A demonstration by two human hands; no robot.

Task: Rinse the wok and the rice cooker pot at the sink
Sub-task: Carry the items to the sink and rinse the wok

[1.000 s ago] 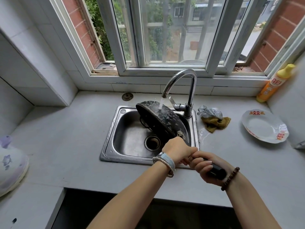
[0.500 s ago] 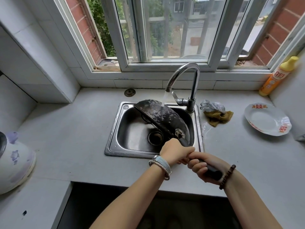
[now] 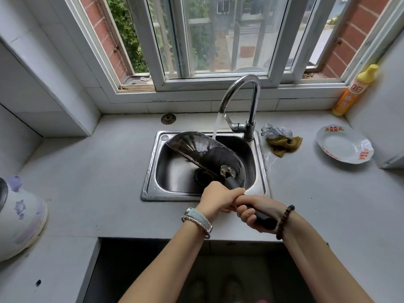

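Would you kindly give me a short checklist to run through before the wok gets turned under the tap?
1. Wok over the sink: ok; it sits tilted inside the basin.
2. Grip on the wok handle: ok; left hand and right hand both hold it.
3. Water running: ok; the stream falls from the faucet at the wok's far side.
4. Drain clear: cannot tell; the wok partly hides it.
5. Counter right of the sink dry: not ok; a wet patch lies near the cloths.

Both hands grip the wok (image 3: 205, 154) handle; faucet (image 3: 242, 101) running.
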